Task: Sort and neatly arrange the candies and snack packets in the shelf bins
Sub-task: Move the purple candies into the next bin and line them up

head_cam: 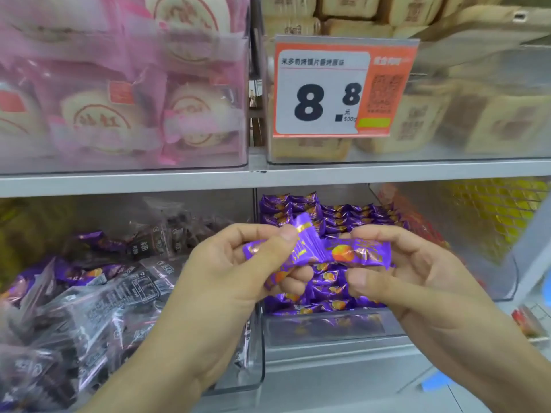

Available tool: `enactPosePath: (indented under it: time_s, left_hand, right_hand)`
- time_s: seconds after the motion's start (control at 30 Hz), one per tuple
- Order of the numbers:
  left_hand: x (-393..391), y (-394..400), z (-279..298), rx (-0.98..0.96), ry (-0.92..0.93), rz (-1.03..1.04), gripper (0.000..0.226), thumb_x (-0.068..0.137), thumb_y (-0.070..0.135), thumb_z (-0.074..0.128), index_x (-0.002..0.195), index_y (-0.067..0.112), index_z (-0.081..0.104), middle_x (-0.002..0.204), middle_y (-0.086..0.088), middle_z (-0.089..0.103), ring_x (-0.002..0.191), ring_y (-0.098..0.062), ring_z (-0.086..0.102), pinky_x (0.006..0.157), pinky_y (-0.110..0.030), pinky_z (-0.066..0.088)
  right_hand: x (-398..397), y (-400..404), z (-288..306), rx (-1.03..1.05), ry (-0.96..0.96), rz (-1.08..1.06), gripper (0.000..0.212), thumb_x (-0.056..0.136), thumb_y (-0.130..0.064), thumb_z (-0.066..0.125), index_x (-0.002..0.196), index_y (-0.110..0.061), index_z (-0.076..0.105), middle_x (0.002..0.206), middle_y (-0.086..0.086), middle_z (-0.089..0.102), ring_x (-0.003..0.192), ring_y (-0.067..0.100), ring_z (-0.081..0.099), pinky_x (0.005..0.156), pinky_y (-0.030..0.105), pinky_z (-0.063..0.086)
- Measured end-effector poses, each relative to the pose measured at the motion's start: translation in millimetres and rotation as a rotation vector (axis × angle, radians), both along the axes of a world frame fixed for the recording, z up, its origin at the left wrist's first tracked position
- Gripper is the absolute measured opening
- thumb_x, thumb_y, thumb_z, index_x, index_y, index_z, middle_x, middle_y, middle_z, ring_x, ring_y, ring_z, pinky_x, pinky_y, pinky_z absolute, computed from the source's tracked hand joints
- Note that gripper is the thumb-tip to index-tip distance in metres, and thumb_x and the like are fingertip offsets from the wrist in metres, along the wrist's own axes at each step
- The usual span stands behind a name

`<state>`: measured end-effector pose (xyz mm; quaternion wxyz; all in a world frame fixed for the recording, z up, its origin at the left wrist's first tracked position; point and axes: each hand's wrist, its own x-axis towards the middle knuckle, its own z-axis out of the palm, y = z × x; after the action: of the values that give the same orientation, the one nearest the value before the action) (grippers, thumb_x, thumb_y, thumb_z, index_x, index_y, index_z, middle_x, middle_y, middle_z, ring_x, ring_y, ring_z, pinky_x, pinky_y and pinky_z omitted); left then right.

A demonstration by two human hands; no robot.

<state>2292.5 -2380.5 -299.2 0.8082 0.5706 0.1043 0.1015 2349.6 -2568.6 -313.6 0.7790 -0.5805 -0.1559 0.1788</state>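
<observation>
the left hand [226, 272] and the right hand [414, 263] together held purple candy packets [301, 251] above the front of the middle bin [328, 326], which was filled with rows of the same purple candies [337, 219]. the left grip pinched one packet between thumb and curled fingers; that packet ran up and to the right, its crimped end sticking out past the thumb. the right grip pinched a second packet [357, 253] with its fingers curled round it from behind, the thumb low and near its underside. this packet lay nearly level, long axis left to right, its orange picture facing the camera. the two packets met between the hands. to the left, a clear bin [256, 380] held dark packets [89, 317] mixed with a few purple ones. above the shelf [119, 181] hung a price tag [337, 87].
</observation>
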Motion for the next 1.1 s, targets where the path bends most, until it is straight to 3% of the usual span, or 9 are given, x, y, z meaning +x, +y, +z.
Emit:
enactPosePath:
  time_s: [0.2, 0.3, 0.37, 0.53, 0.6, 0.7, 0.77, 0.93, 1.1]
  left_hand:
    - [2.5, 4.1, -3.9, 0.039, -0.035, 0.043, 0.044, 0.061, 0.029, 0.072, 0.096, 0.003, 0.073, 0.086, -0.018, 0.075, 0.07, -0.027, 0.073, 0.063, -0.027, 0.059]
    - [2.4, 4.1, -5.1, 0.162, -0.06, 0.064, 0.036, 0.062, 0.038, 0.071, 0.088, 0.015, 0.079, 0.085, -0.011, 0.077, 0.068, -0.016, 0.07, 0.067, -0.027, 0.057]
    - [1.8, 2.6, -3.6, 0.202, -0.088, 0.079, 0.032, 0.061, 0.04, 0.072, 0.086, 0.021, 0.08, 0.083, -0.007, 0.077, 0.067, -0.013, 0.068, 0.067, -0.025, 0.055]
    - [2.0, -0.6, -3.0, 0.147, -0.111, 0.12, 0.027, 0.064, 0.034, 0.073, 0.085, 0.018, 0.08, 0.078, -0.011, 0.076, 0.065, -0.017, 0.071, 0.056, -0.018, 0.051]
    - [2.5, -1.8, -3.6, 0.133, -0.107, 0.14, 0.035, 0.062, 0.035, 0.074, 0.087, 0.01, 0.078, 0.077, -0.013, 0.076, 0.067, -0.022, 0.074, 0.06, -0.025, 0.054]
    - [2.5, -4.2, -4.3, 0.11, -0.101, 0.133, 0.05, 0.057, 0.036, 0.076, 0.094, 0.003, 0.069, 0.083, -0.013, 0.076, 0.077, -0.029, 0.075, 0.079, -0.039, 0.057]
    - [2.1, -5.5, -4.9, 0.072, -0.101, 0.105, 0.053, 0.055, 0.031, 0.078, 0.096, 0.0, 0.065, 0.087, -0.013, 0.076, 0.082, -0.032, 0.075, 0.077, -0.041, 0.061]
    - [1.6, -7.5, -7.6, 0.043, -0.125, 0.054, 0.049, 0.063, 0.017, 0.089, 0.103, 0.002, 0.065, 0.093, -0.014, 0.076, 0.087, -0.029, 0.074, 0.075, -0.031, 0.06]
    - [1.7, -8.8, -10.6, 0.238, -0.152, 0.066, 0.044, 0.065, 0.027, 0.072, 0.108, 0.019, 0.069, 0.093, 0.0, 0.078, 0.082, -0.014, 0.073, 0.073, -0.018, 0.055]
  right_hand:
    - [2.5, -0.9, -0.4, 0.015, -0.022, 0.044, 0.062, 0.051, -0.029, 0.096, 0.106, -0.011, 0.073, 0.111, 0.021, 0.071, 0.087, 0.028, 0.071, 0.074, 0.027, 0.057]
    - [0.7, 0.2, 0.2, 0.061, -0.063, 0.02, 0.038, 0.058, 0.003, 0.081, 0.093, -0.009, 0.074, 0.112, 0.018, 0.071, 0.084, 0.026, 0.072, 0.07, 0.027, 0.058]
    - [-1.3, 1.2, 1.0, 0.096, -0.067, -0.004, 0.039, 0.057, 0.014, 0.069, 0.086, -0.011, 0.074, 0.112, 0.019, 0.071, 0.082, 0.025, 0.072, 0.07, 0.028, 0.058]
    - [0.3, 2.3, -1.7, 0.138, -0.008, -0.024, 0.05, 0.049, -0.018, 0.094, 0.093, -0.006, 0.072, 0.107, 0.02, 0.071, 0.084, 0.034, 0.073, 0.079, 0.036, 0.059]
    - [0.2, 4.9, -1.6, 0.144, 0.024, -0.088, 0.05, 0.044, -0.021, 0.096, 0.087, -0.007, 0.074, 0.101, 0.02, 0.072, 0.085, 0.036, 0.073, 0.077, 0.036, 0.059]
    - [-0.6, 8.2, -0.2, 0.179, 0.109, -0.224, 0.029, 0.042, -0.004, 0.084, 0.069, -0.008, 0.074, 0.094, 0.021, 0.074, 0.079, 0.036, 0.074, 0.072, 0.037, 0.061]
    - [-1.1, 10.4, 0.5, 0.208, 0.127, -0.278, 0.025, 0.042, -0.002, 0.081, 0.063, -0.01, 0.072, 0.089, 0.021, 0.074, 0.076, 0.036, 0.074, 0.075, 0.041, 0.061]
    - [-1.7, 12.1, -5.0, 0.208, 0.096, -0.27, 0.053, 0.024, -0.028, 0.099, 0.071, -0.017, 0.076, 0.082, 0.012, 0.074, 0.067, 0.019, 0.071, 0.061, 0.021, 0.055]
    - [2.2, 11.1, -13.5, 0.243, 0.155, -0.187, 0.069, 0.023, -0.024, 0.102, 0.087, -0.015, 0.078, 0.096, 0.014, 0.072, 0.082, 0.022, 0.073, 0.069, 0.025, 0.058]
